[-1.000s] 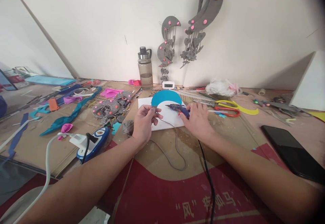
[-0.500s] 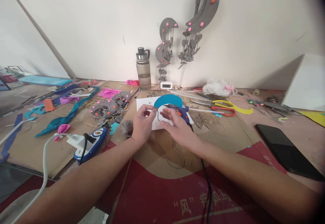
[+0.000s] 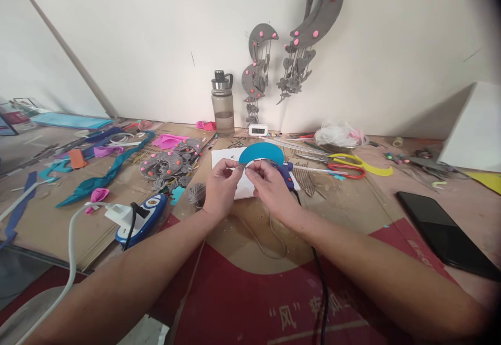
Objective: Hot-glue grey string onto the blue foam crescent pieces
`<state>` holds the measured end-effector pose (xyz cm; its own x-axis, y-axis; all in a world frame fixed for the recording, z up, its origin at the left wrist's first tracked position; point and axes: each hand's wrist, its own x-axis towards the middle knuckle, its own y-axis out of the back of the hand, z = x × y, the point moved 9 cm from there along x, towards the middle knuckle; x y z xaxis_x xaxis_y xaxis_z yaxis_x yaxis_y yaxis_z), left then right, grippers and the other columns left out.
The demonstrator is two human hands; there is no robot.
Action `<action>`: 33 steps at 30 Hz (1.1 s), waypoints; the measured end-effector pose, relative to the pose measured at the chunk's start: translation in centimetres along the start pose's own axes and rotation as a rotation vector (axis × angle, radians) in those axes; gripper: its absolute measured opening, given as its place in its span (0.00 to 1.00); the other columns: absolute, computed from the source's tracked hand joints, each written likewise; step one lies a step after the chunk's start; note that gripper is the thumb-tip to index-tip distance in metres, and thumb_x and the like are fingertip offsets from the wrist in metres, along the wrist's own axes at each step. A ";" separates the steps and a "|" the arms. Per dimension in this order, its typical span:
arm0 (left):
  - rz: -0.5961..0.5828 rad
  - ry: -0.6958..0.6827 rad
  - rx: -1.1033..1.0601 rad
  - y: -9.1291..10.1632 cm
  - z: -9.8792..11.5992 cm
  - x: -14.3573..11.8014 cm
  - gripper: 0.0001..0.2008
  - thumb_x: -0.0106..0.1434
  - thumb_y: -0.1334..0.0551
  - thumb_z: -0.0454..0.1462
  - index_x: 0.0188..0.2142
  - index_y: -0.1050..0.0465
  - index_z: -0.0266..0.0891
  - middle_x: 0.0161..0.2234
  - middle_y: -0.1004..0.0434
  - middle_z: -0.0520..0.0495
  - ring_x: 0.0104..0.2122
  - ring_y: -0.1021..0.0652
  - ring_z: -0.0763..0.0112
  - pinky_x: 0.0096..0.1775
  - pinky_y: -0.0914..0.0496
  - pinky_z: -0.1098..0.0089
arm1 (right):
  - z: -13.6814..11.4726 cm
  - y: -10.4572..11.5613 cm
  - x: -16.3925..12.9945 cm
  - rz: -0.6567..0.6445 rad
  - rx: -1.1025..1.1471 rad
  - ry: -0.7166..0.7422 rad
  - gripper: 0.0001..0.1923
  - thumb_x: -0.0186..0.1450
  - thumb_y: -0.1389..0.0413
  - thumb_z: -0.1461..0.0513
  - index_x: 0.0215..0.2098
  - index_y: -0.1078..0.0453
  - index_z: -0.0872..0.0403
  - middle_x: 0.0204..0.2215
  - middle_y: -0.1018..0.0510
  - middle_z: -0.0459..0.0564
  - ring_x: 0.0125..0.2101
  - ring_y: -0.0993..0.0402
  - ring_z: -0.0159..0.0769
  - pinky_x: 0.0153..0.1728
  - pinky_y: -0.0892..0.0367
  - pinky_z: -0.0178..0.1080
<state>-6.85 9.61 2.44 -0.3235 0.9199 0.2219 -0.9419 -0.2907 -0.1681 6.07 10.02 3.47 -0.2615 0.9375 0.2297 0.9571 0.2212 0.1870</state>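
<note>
My left hand (image 3: 222,187) is closed in a pinch on grey yarn beside the left tip of a blue crescent (image 3: 261,152). Close against it, my right hand (image 3: 271,186) pinches the yarn's short end, which the fingertips mostly hide. Whether the left fingers also grip the crescent, I cannot tell. A loop of the grey yarn (image 3: 254,238) trails over the cardboard below my hands. The yarn ball (image 3: 195,194) lies left of my left wrist. Behind my hands are a white sheet (image 3: 221,156) and a blue glue gun (image 3: 288,177), partly covered by my right hand.
Scissors (image 3: 346,170) with red and yellow handles lie behind on the right, a black phone (image 3: 446,233) nearer. A bottle (image 3: 223,105) and small clock (image 3: 258,130) stand by the wall. Left are grey decorated crescents (image 3: 166,165) and a blue power strip (image 3: 146,219). A black cable (image 3: 321,282) runs forward.
My right hand has moved left and closed its fingers on the hanging yarn end beside my left fingertips. The view has shifted slightly.
</note>
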 end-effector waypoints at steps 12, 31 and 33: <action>-0.107 0.056 -0.152 -1.0 -0.9 0.0 0.10 0.53 0.34 0.39 0.26 0.35 0.38 0.16 0.40 0.58 0.15 0.43 0.83 0.19 0.49 0.79 | 0.2 1.8 0.6 0.150 0.047 0.058 0.13 0.61 0.46 0.52 0.29 0.30 0.54 0.27 0.29 0.44 0.29 0.38 0.31 0.33 0.41 0.35; -0.205 0.155 -0.285 -2.2 -1.0 -0.7 0.08 0.54 0.35 0.36 0.26 0.34 0.36 0.17 0.39 0.55 0.17 0.41 0.82 0.19 0.50 0.77 | 2.0 2.2 0.7 0.257 0.319 -0.088 0.11 0.52 0.38 0.54 0.27 0.27 0.54 0.27 0.24 0.45 0.30 0.34 0.31 0.35 0.38 0.36; -0.225 0.164 -0.290 -2.4 -1.1 -0.8 0.08 0.55 0.35 0.37 0.26 0.33 0.36 0.18 0.38 0.55 0.17 0.41 0.82 0.19 0.50 0.77 | 2.0 2.3 0.7 0.260 0.318 -0.086 0.11 0.52 0.38 0.55 0.27 0.27 0.54 0.27 0.25 0.44 0.29 0.34 0.31 0.35 0.38 0.36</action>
<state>-4.27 9.86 1.65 -0.0710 0.9888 0.1314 -0.9155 -0.0123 -0.4022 8.33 11.73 2.17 -0.0081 0.9891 0.1469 0.9841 0.0339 -0.1743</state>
